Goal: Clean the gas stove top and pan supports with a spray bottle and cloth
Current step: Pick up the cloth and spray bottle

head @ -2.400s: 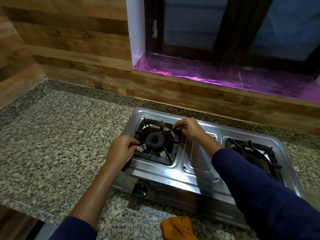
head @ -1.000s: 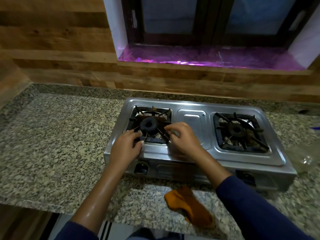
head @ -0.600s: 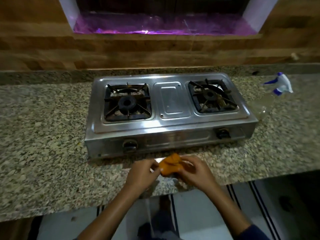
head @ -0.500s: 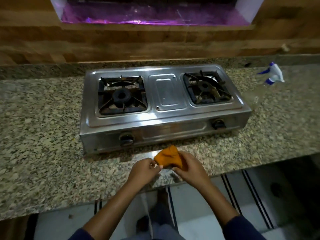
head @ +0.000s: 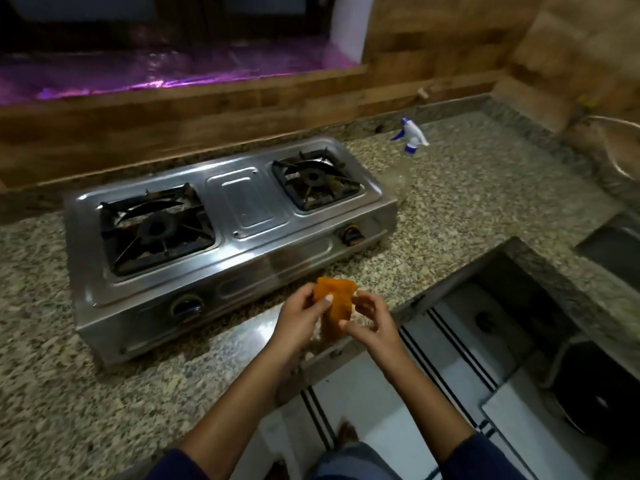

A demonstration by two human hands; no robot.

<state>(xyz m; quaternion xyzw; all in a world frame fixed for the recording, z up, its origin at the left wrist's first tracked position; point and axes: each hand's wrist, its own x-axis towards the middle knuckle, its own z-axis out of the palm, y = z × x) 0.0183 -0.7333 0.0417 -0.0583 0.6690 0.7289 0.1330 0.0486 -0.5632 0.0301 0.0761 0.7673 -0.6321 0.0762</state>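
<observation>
Both hands up in front of the stove, over the front edge of the granite surface point(head: 467, 216). Left hand point(head: 300, 318) and right hand point(head: 372, 322) are each pinched on the orange cloth point(head: 335, 299), one on each side, cloth held between them and lifted off the surface. Thumb and fingers of both are closed on the fabric; the top edge of the cloth stands up above the fingertips, the lower part hangs down between the palms.

Two-burner stainless gas stove point(head: 242, 216) sits on the surface, angled slightly, just behind the hands. Left pan support point(head: 152, 230) and right pan support point(head: 313, 180) are both seated in their wells, black, each with a burner ring in the centre. Flat embossed panel between the two wells. Two control knobs on the front face: left knob point(head: 187, 304), right knob point(head: 351, 233).

Spray bottle point(head: 410, 135) stands on the surface to the right of the stove and toward the back, near the stove's right end but not touching it (white head with blue trigger and collar is clear; the body is transparent and hard to make out against the granite).

Behind: wood-panel wall, window sill point(head: 156, 72) covered in shiny purple foil. Right side of the surface turns a corner; a dark recessed sink point(head: 620, 247) shows at the far right edge. Striped floor mat point(head: 433, 358) below. Dark blue sleeves pushed up on both forearms.
</observation>
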